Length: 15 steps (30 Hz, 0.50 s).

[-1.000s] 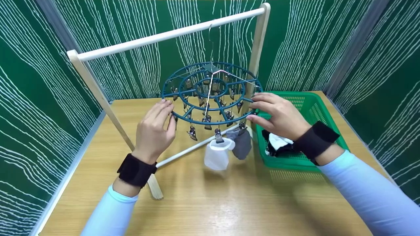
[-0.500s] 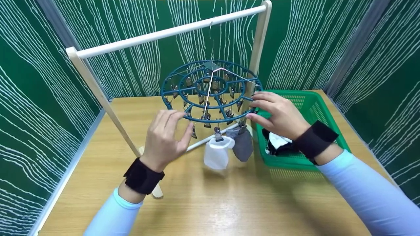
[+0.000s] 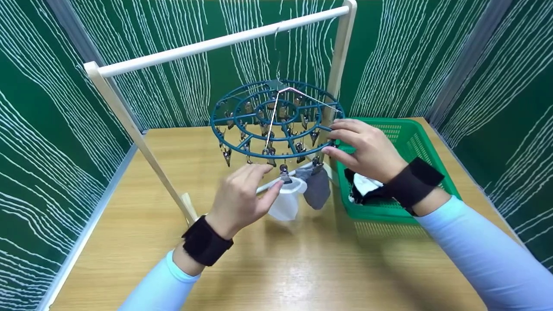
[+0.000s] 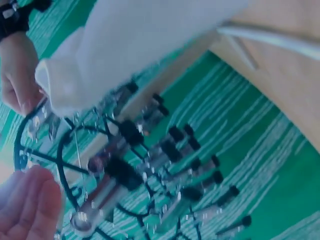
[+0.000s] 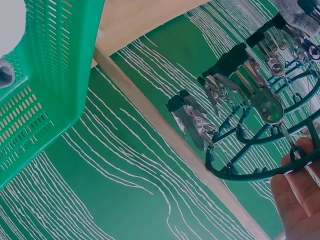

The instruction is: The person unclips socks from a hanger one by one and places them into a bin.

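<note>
A round teal clip hanger point(image 3: 276, 157) with several metal clips hangs by its hook in the head view. My right hand point(image 3: 367, 149) holds the hanger's right rim between thumb and fingers; in the right wrist view its fingers point(image 5: 292, 195) lie against the ring. Below the front rim, my left hand point(image 3: 244, 198) has its fingers extended and thumb apart, close to a clip point(image 3: 285, 175). That clip bears a white sock point(image 3: 284, 205), partly hidden by the left thumb. Beside it a grey sock point(image 3: 318, 190) hangs from another clip.
A wooden rack with a white top bar point(image 3: 224, 40) carries the hanger, its left post point(image 3: 142, 142) standing on the table point(image 3: 112, 224). To the right, a green basket point(image 3: 389, 216) contains white cloth point(image 3: 366, 183) and black cloth. Green walls with white lines enclose the table.
My left hand has come off the hanger's left rim and moved right and down, to the white sock's clip. The right hand stays at the right rim; the hanger has shifted slightly.
</note>
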### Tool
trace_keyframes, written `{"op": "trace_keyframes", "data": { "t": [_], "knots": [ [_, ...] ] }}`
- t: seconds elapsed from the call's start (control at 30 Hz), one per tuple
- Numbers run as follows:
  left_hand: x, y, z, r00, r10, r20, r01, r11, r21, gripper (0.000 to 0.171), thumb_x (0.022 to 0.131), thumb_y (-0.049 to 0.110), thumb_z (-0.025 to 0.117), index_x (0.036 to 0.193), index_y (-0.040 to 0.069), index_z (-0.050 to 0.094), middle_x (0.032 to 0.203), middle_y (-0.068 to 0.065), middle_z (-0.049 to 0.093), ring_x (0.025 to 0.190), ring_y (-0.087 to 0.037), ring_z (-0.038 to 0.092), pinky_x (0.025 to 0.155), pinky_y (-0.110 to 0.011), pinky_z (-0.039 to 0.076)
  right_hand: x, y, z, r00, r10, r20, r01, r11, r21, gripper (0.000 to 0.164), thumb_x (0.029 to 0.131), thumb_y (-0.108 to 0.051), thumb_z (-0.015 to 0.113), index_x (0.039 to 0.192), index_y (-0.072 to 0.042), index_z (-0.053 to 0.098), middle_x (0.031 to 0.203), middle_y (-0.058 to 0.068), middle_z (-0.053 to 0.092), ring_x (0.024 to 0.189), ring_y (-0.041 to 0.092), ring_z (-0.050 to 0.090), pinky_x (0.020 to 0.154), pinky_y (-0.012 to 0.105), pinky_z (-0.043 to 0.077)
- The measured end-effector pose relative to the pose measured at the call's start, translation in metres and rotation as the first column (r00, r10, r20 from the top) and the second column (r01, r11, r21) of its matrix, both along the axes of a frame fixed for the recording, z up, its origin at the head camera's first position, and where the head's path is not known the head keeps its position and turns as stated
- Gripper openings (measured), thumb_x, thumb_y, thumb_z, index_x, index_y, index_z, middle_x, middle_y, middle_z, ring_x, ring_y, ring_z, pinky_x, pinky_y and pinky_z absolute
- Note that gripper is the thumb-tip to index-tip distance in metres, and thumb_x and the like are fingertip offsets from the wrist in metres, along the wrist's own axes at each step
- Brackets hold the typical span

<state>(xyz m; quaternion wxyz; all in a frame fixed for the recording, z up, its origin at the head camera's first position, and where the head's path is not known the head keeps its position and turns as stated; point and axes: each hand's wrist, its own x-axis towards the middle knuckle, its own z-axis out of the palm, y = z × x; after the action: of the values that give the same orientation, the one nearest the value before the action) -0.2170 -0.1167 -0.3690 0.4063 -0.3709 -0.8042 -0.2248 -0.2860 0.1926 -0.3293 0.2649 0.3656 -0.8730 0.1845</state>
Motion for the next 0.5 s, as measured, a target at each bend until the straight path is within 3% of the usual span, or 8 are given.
{"op": "trace_keyframes", "data": {
  "t": [0.1,0.2,0.33,0.5],
  "knots": [
    [0.001,0.005,-0.001,0.991,0.027,0.129,-0.027,1.000,-0.003,0.034,0.095,0.019,0.085,0.115,-0.005,0.073,0.103,-0.017,0.081,0.090,-0.030,0.079,0.082,-0.039,0.068,0.000,0.000,0.000,1.000,0.001,0.004,-0.001,1.000,-0.002,0.034,0.099,-0.029,0.082,0.119,0.000,0.080,0.131,0.023,0.076,0.128,0.043,0.070,0.108,0.062,0.058],
    [0.000,0.008,0.000,0.965,0.028,0.261,-0.032,0.999,0.011,0.038,0.097,0.021,0.083,0.120,-0.007,0.072,0.107,-0.019,0.081,0.093,-0.032,0.079,0.084,-0.042,0.068,0.001,0.000,0.000,1.000,0.006,-0.002,-0.006,1.000,-0.003,0.034,0.099,-0.028,0.082,0.119,0.000,0.080,0.131,0.023,0.076,0.127,0.043,0.070,0.107,0.061,0.058],
    [-0.003,0.011,0.003,0.917,-0.028,0.398,0.007,0.999,0.053,0.039,0.098,0.019,0.082,0.123,-0.009,0.071,0.110,-0.023,0.080,0.098,-0.035,0.079,0.088,-0.046,0.067,0.001,0.001,-0.001,1.000,0.008,-0.010,-0.008,1.000,-0.006,0.035,0.099,-0.028,0.082,0.119,0.000,0.079,0.130,0.023,0.076,0.127,0.043,0.070,0.107,0.061,0.058],
    [-0.009,0.014,0.008,0.839,-0.096,0.536,0.047,0.993,0.104,0.037,0.100,0.019,0.081,0.124,-0.008,0.072,0.118,-0.023,0.080,0.106,-0.035,0.080,0.098,-0.047,0.065,0.000,0.002,-0.003,1.000,0.009,-0.012,-0.009,1.000,-0.009,0.035,0.099,-0.028,0.082,0.119,0.000,0.080,0.130,0.023,0.076,0.127,0.043,0.070,0.106,0.061,0.059]
  ]
}}
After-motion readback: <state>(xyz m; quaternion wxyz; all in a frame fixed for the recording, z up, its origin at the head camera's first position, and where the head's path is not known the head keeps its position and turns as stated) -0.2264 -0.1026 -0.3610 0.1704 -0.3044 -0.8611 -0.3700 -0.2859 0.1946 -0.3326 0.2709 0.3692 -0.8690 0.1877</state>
